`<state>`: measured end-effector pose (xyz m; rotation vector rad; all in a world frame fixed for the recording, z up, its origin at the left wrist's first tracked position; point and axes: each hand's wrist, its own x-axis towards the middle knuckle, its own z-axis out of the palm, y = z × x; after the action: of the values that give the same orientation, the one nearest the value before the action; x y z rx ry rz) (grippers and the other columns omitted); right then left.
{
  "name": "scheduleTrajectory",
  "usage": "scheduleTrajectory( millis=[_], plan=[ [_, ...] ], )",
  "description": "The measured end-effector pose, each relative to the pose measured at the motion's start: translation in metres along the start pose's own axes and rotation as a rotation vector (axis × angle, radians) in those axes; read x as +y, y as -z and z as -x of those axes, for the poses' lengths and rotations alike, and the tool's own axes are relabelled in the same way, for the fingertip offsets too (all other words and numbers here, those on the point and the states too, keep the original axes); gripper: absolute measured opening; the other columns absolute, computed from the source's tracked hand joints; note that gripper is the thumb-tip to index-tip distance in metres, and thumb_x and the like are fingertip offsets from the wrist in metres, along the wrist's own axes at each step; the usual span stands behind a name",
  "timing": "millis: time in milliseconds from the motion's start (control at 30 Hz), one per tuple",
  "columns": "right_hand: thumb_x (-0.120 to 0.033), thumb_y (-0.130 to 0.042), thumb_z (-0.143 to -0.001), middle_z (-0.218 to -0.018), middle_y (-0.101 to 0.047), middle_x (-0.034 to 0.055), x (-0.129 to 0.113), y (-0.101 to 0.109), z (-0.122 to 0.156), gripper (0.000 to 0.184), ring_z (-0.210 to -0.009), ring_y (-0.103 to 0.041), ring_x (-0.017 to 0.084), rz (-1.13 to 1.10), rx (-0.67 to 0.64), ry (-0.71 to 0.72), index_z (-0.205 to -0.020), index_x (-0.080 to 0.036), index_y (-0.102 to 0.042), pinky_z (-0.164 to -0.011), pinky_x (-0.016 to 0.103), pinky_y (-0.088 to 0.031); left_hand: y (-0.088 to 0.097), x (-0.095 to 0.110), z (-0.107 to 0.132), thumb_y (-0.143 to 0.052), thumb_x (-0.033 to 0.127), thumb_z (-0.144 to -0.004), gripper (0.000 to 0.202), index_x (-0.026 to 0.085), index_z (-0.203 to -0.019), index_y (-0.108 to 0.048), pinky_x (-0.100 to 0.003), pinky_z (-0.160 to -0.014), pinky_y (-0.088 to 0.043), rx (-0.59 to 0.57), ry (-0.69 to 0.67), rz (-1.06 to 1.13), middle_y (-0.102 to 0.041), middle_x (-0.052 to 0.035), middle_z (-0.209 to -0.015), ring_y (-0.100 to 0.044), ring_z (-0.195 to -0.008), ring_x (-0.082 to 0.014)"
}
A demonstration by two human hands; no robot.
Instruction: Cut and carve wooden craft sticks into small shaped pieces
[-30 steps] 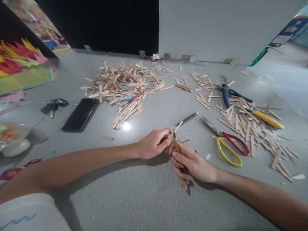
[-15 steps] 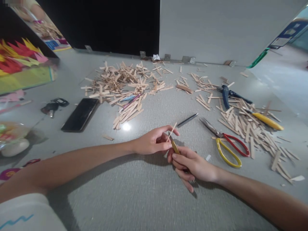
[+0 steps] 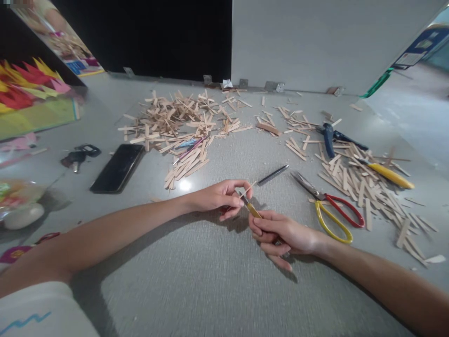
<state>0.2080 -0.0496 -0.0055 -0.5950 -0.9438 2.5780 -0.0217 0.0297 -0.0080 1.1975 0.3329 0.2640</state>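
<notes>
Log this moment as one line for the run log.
left hand: pinches stick | right hand: grips knife, tip at stick | nearby: pen, scissors, phone, stick piles

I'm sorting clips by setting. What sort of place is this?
Probably a craft worktable: heaps of wooden sticks and scissors lie on the grey table, coloured paper sits at left, and the right hand holds a yellow-handled knife.

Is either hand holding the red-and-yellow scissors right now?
No, the scissors lie on the table; the right hand grips a yellow-handled cutter, the left hand a wooden stick.
</notes>
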Motion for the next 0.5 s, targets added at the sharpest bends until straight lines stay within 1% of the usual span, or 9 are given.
scheduleTrajectory(
  millis=[100,267,500],
  plan=[
    [-0.042,-0.066,-0.105,-0.059,-0.033,-0.0149,-0.0003,0.0003,-0.0018,0.033,-0.034,-0.023,0.003,-0.017,0.016,0.013,-0.083,-0.022,-0.051,-0.034,0.016,-0.051,-0.0003,-0.0023,-0.0015,-0.062,0.023,-0.097,0.013,0.023,-0.102,-0.050,-0.014,-0.041,-0.038,0.022,-0.012,0.062,-0.063,0.0073,-0.053,-0.046,-0.037,-0.0084],
    [-0.047,-0.070,-0.103,-0.060,-0.034,-0.0149,-0.0001,0.0004,-0.0025,0.037,-0.035,-0.021,0.002,-0.045,0.037,0.011,-0.083,-0.022,-0.050,-0.032,0.014,-0.048,0.0003,-0.0023,-0.0033,-0.061,0.021,-0.093,0.015,0.023,-0.099,-0.048,-0.014,-0.040,-0.043,0.035,-0.006,0.132,-0.055,0.0113,-0.049,-0.040,-0.035,-0.0077],
    [-0.050,-0.073,-0.101,-0.058,-0.033,-0.0152,-0.0020,0.0002,-0.0028,0.040,-0.036,-0.020,0.002,-0.036,0.050,0.004,-0.083,-0.023,-0.049,-0.032,0.014,-0.047,0.0000,-0.0022,-0.0041,-0.061,0.020,-0.088,0.019,0.024,-0.096,-0.045,-0.013,-0.038,-0.043,0.058,0.027,0.158,-0.047,0.0140,-0.047,-0.037,-0.034,-0.0072]
  ],
)
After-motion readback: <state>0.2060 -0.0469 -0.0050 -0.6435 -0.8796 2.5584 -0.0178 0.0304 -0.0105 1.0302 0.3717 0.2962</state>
